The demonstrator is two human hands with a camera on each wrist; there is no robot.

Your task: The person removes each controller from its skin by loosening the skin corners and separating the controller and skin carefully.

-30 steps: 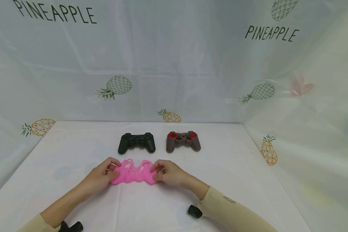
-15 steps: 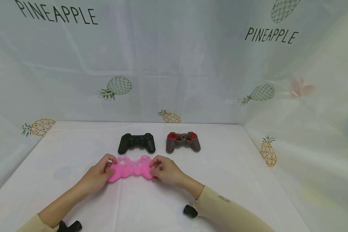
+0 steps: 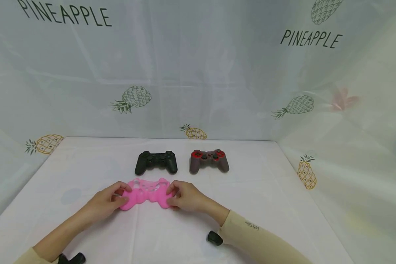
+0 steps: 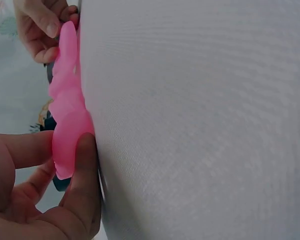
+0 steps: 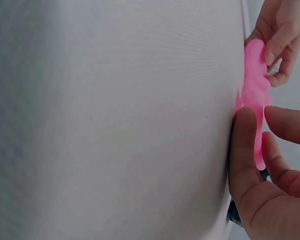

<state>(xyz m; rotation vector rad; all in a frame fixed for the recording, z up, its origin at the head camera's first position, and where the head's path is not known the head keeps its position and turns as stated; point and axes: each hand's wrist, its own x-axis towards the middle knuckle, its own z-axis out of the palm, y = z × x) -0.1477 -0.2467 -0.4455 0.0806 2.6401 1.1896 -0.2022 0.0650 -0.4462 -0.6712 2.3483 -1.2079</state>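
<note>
Pink silicone cover [image 3: 146,192] low over the table [image 3: 267,205], pinched at each end: left hand [image 3: 110,200], right hand [image 3: 184,196]. Looks light, floppy, stretchy, probably grippy; sags between grips, so end lobes suit holding.

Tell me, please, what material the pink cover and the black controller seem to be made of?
Pink cover: probably soft silicone, matte; it looks thin and bends between the left hand and right hand.
Black controller: likely hard plastic, rigid moulded shape, slight sheen.
</note>
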